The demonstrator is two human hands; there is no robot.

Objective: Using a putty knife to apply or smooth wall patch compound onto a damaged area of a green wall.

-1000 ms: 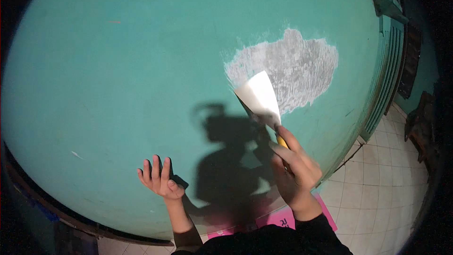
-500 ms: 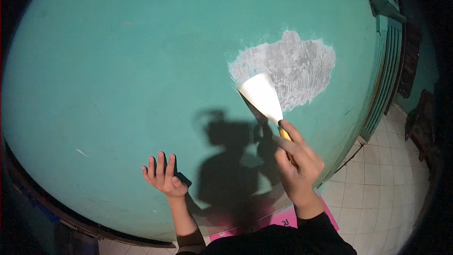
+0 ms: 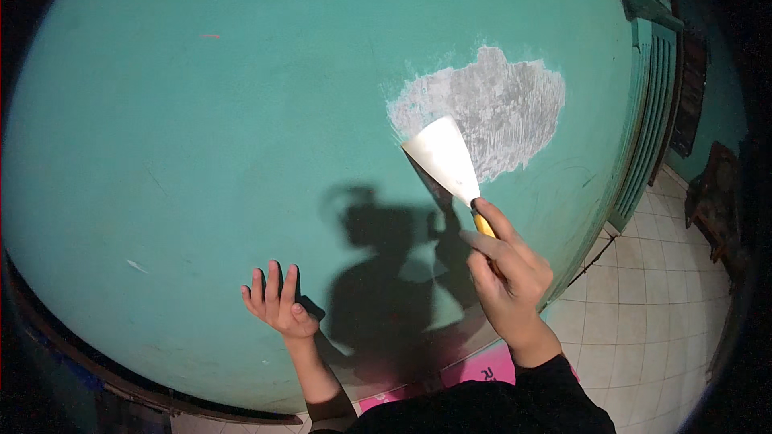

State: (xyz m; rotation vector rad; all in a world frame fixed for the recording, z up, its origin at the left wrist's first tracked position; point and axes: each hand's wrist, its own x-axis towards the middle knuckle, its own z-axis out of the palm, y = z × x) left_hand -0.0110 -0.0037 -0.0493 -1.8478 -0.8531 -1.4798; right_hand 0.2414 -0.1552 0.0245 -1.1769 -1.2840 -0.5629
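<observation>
My right hand (image 3: 515, 277) grips the yellow handle of a putty knife (image 3: 446, 162). Its wide, shiny blade points up and to the left, with its edge at the lower left border of a rough grey-white patch (image 3: 498, 108). Green paint covers the wall (image 3: 265, 128) around that patch. Lower left, my left hand (image 3: 280, 301) is raised with its fingers spread and nothing in them. It is close to the wall or resting on it; which of the two I cannot tell.
A dark shadow (image 3: 386, 257) falls on the wall between my hands. Pink sheeting (image 3: 478, 368) lies at the wall's foot. Pale floor tiles (image 3: 643, 305) stretch off to the right, near a green slatted shutter (image 3: 647, 124) and a dark wooden piece of furniture (image 3: 714, 201).
The wall and its patch sit slightly further left and higher in view. The putty knife remains at the patch's lower left border, and my left hand has barely moved.
</observation>
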